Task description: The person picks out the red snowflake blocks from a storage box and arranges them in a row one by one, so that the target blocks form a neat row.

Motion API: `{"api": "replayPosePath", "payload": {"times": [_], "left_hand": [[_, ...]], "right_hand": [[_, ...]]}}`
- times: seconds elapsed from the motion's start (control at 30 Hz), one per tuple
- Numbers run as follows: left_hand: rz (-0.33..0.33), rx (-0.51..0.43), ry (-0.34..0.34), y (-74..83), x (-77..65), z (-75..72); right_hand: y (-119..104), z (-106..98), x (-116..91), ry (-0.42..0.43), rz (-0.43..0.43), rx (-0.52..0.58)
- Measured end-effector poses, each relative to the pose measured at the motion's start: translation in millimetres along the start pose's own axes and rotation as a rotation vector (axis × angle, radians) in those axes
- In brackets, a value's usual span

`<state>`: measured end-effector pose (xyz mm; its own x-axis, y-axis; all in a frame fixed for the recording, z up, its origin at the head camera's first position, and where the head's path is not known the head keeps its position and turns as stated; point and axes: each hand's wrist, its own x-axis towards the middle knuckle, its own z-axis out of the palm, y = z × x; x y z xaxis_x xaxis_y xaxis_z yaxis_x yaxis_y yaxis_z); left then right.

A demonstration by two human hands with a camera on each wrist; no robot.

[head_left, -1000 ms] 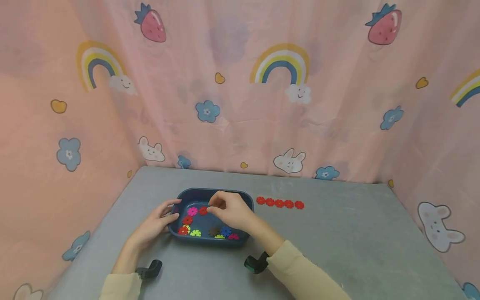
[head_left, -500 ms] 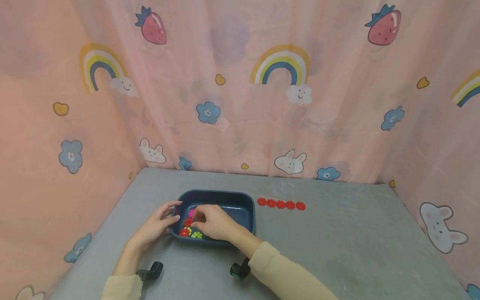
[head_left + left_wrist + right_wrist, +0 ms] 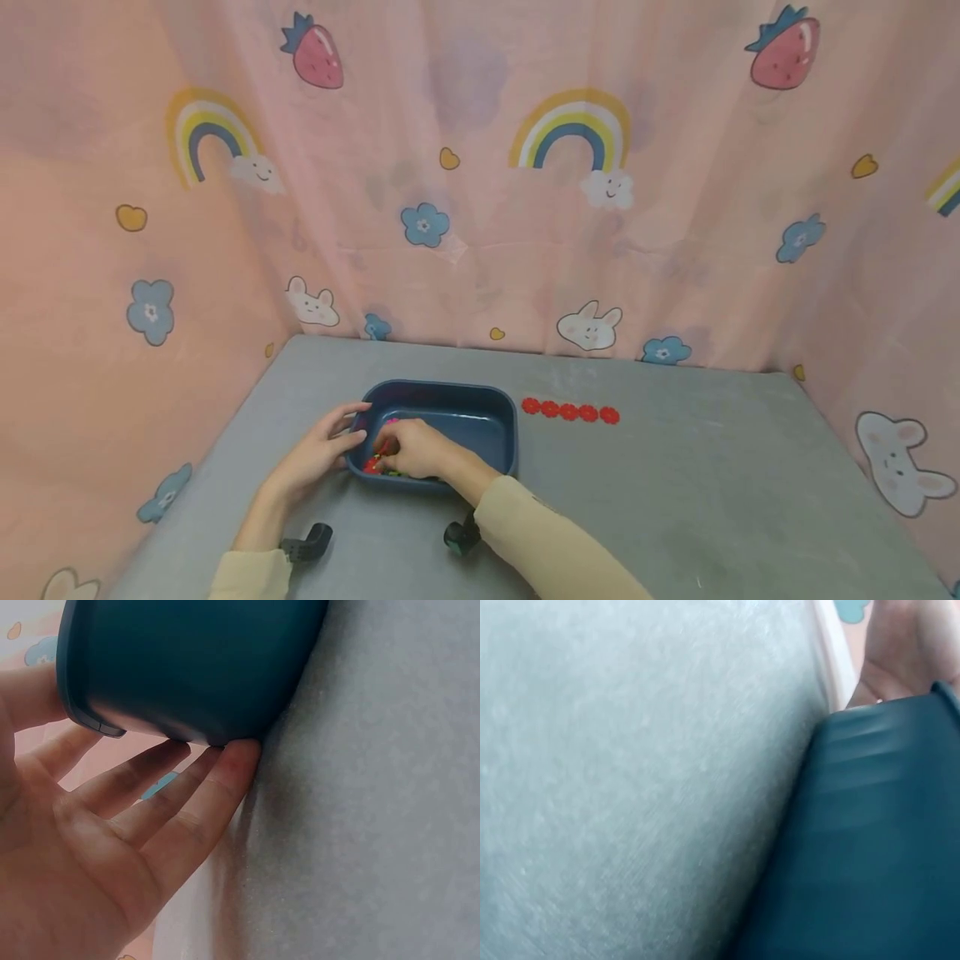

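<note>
A dark blue plastic tub (image 3: 480, 392) stands on the table. My left hand (image 3: 318, 450) holds its left end, with thumb and index finger over the rim and the other fingers against the outer wall, as the left wrist view shows (image 3: 150, 817). My right hand (image 3: 420, 450) reaches down into the tub's left part, fingers bent among the snowflake discs. A red snowflake disc (image 3: 372, 465) shows beside its fingertips, with bits of yellow-green around it. I cannot tell whether the fingers pinch a disc. The hand hides most of the other discs.
Several red snowflake discs (image 3: 569, 412) lie in a row right of the tub on the grey table (image 3: 675, 475). A pink printed curtain (image 3: 480, 275) stands behind the table and along its sides. Dark wrist cameras (image 3: 309, 543) sit at both cuffs.
My right hand has moved left and lower inside the tub, onto the discs at its left end. My left hand keeps its hold on the tub, and the red row is unchanged.
</note>
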<state>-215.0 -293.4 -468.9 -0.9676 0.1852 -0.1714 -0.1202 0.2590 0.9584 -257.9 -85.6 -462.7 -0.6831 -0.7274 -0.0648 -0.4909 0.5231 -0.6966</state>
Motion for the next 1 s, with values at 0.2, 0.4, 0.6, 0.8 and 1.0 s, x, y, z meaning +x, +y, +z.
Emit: {"api": "replayPosePath", "payload": {"times": [0.2,0.4,0.6,0.8,1.0], "left_hand": [[-0.003,0.015,0.012,0.5,0.1,0.6],[0.001,0.02,0.014,1.3,-1.0,1.1],[-0.001,0.011,0.012,0.6,-1.2,1.2],[-0.001,0.019,0.012,0.9,-1.5,1.5],[0.001,0.021,0.016,1.4,-1.5,1.7]], "right_hand": [[2.2,0.7,6.9,-0.031,-0.04,-0.149],[1.1,2.9,7.2,-0.023,-0.044,-0.233],[2.6,5.6,8.1,-0.007,-0.027,-0.238],[3.7,6.0,8.0,0.009,-0.037,-0.229],[3.7,6.0,8.7,0.021,-0.045,-0.231]]}}
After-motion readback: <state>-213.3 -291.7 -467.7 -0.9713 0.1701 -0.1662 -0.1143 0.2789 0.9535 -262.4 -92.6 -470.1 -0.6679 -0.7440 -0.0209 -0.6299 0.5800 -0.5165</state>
